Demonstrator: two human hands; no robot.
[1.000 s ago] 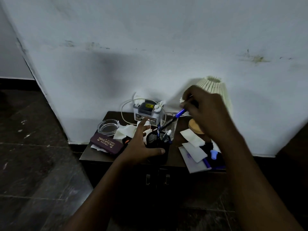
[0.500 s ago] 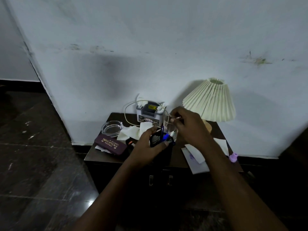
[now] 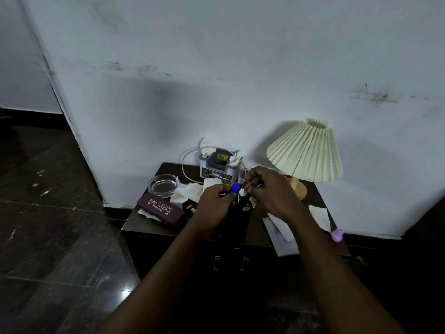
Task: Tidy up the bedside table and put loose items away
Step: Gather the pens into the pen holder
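On the dark bedside table (image 3: 144, 224) stands a black mesh pen holder (image 3: 238, 220). My left hand (image 3: 213, 204) grips its left side. A blue-capped pen (image 3: 236, 188) sticks up from the holder between my hands. My right hand (image 3: 269, 189) hovers over the holder's rim with its fingers curled, pinching something thin and pale that I cannot make out. Loose white papers (image 3: 280, 229) lie to the right of the holder, and crumpled tissue (image 3: 187, 192) lies behind my left hand.
A maroon glasses case (image 3: 160, 208) and a glass ashtray (image 3: 163, 185) sit at the table's left. A grey box with a white cable (image 3: 216, 168) stands at the back, a pleated lamp (image 3: 305, 153) at the right, a small purple cap (image 3: 337, 234) near the right edge.
My right hand has come down from near the lamp to the holder's rim, and the blue pen it carried now stands in the holder. My left hand has stayed on the holder.
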